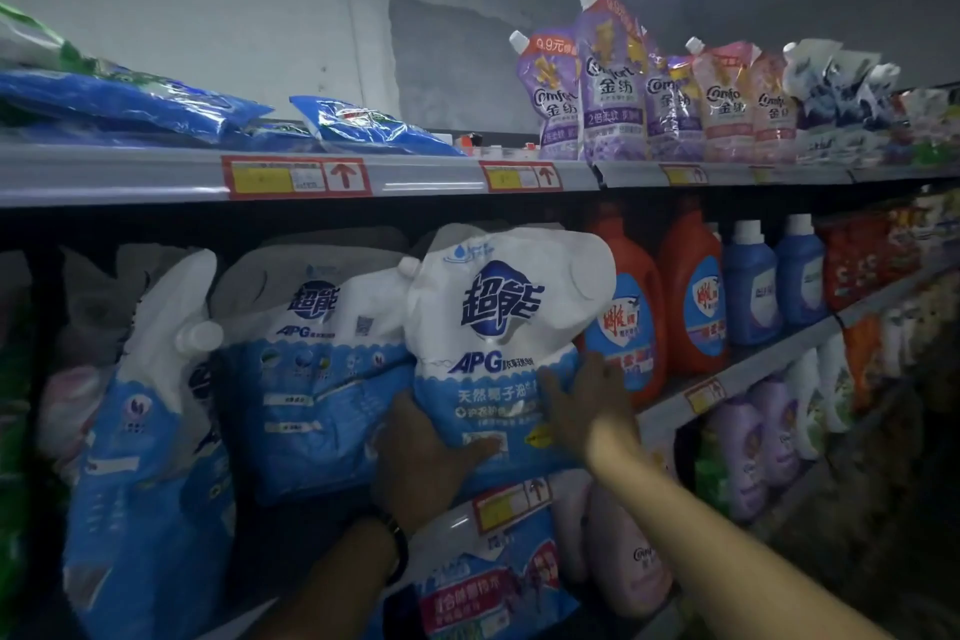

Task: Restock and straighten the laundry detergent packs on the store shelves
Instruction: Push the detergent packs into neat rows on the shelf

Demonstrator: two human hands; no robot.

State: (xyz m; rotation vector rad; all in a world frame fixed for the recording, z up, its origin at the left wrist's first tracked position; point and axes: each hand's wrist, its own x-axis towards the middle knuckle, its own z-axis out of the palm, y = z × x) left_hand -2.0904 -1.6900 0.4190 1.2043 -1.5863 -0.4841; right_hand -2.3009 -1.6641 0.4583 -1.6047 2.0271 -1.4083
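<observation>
On the far left a tall leaning pack (pixel 150 411) tips to one side. A second pack (pixel 317 379) sits next to it, a bit crooked. Just right of them is the white and blue pack (pixel 498 327) that the hands work on. It stands at the front of the middle shelf (pixel 779 356), and its top bends over close under the shelf above. The left hand (pixel 426 457) holds its bottom left corner, with the thumb curled over the front. The right hand (pixel 587 405) is flat, with fingers spread, and presses on the pack's lower right side.

I think the job now is to push this pack in and make it stand straight. It looks soft and heavy, so lift from under with the left hand and steer with the right. Push slowly, so the red bottle (pixel 634 312) just beside it does not get bumped. Keep the name facing out. The leaning pack still needs fixing.

The top shelf (pixel 130 177) has flat blue bags (pixel 119 104) on the left, a red and yellow price tag (pixel 296 177) on its edge, and purple pouches (pixel 608 83) standing on the right. Lower down, blue bottles (pixel 748 286) stand to the right of the red ones. The wall (pixel 260 16) behind is grey, and the room is dim.
</observation>
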